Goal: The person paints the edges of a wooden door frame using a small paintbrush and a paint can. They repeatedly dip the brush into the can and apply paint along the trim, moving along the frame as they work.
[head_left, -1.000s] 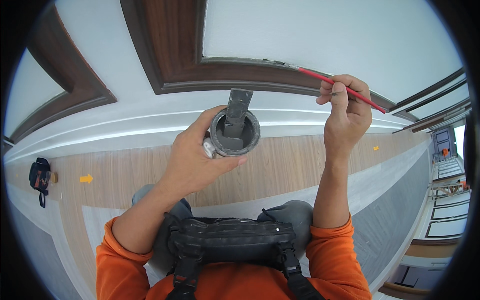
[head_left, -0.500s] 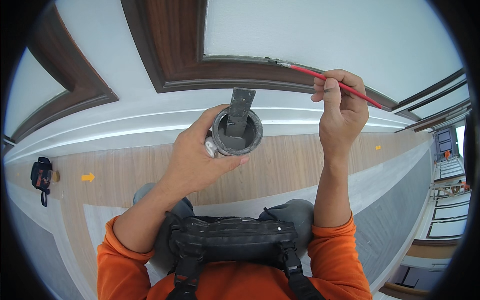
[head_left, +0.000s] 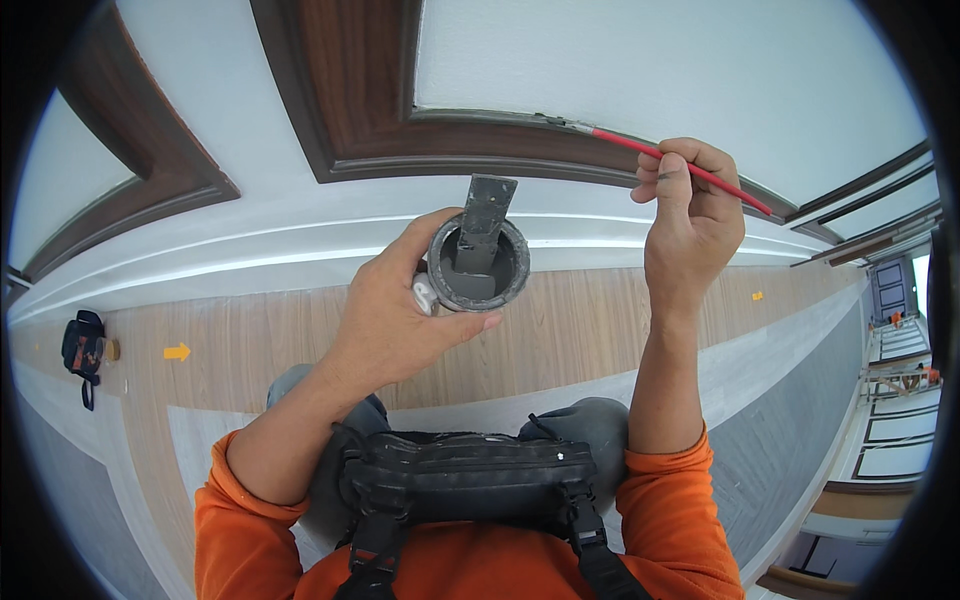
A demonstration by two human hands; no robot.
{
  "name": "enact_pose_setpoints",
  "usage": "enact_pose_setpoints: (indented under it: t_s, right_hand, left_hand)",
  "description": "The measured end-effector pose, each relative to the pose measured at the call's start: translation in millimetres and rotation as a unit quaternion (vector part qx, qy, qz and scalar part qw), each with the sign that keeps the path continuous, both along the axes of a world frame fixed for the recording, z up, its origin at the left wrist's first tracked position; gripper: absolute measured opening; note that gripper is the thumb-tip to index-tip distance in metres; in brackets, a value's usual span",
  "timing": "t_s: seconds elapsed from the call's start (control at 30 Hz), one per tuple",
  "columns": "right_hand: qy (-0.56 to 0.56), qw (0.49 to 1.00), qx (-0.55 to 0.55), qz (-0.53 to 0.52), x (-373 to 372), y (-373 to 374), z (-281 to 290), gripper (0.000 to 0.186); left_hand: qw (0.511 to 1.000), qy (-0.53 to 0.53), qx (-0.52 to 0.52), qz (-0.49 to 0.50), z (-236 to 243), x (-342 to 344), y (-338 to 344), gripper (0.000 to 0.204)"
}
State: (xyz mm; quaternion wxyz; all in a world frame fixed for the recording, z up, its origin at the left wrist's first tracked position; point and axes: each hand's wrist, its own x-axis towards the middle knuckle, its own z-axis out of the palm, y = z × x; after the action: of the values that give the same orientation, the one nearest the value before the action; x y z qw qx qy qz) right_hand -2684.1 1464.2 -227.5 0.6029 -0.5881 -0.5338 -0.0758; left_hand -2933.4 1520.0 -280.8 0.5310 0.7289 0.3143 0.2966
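Observation:
In my left hand (head_left: 390, 305) is a round cup of grey paint (head_left: 519, 283), its fingers and thumb wrapped round the side. A flat, grey-smeared strip (head_left: 487, 212) stands in the cup, its upper end sticking out past the rim. My right hand (head_left: 692, 215) pinches a thin paintbrush with a red handle (head_left: 630, 143). The bristles touch the inner edge of the dark brown wood moulding (head_left: 470, 145), where it meets the white wall panel (head_left: 660, 70). A dark grey smudge marks the right thumb.
Below the moulding runs a white baseboard (head_left: 300, 252) along the wood-look floor (head_left: 270, 320). At the far left lies a dark bag (head_left: 83, 345), near a yellow arrow (head_left: 177, 352) on the floor. A black waist bag (head_left: 465, 475) rests across my lap. Scaffolding (head_left: 895, 382) stands far right.
My right hand and the brush have shifted slightly to the right in the picture, with the bristles still at the moulding's edge. The cup sits nearly where it was.

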Motion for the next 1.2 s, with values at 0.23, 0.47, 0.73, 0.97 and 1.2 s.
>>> enact_pose_setpoints:
  t_s: [0.23, 0.47, 0.73, 0.97, 1.2]
  right_hand:
    - [-0.019, 1.0, -0.006, 0.001, -1.4, 1.3, -1.2, 0.008]
    - [0.025, 1.0, -0.004, 0.014, -5.2, 5.4, 6.8, 0.009]
    - [0.014, 0.999, 0.013, 0.034, -6.3, 7.8, 11.6, 0.008]
    - [-0.017, 1.0, -0.002, 0.02, -6.8, 10.3, 11.9, 0.008]
    - [-0.047, 0.999, -0.007, 0.012, -6.3, 14.7, 7.2, 0.007]
  left_hand:
    - [1.0, 0.009, 0.009, 0.003, -0.7, -1.0, -0.1, 0.085]
    - [1.0, 0.004, 0.018, 0.003, -1.5, 0.5, -0.3, 0.084]
    - [1.0, -0.007, -0.014, 0.007, 2.6, 0.5, -1.0, 0.083]
    - [1.0, 0.001, 0.005, -0.003, 1.1, -0.8, -0.9, 0.085]
    - [1.0, -0.01, 0.006, -0.002, -0.6, 0.3, -1.5, 0.085]
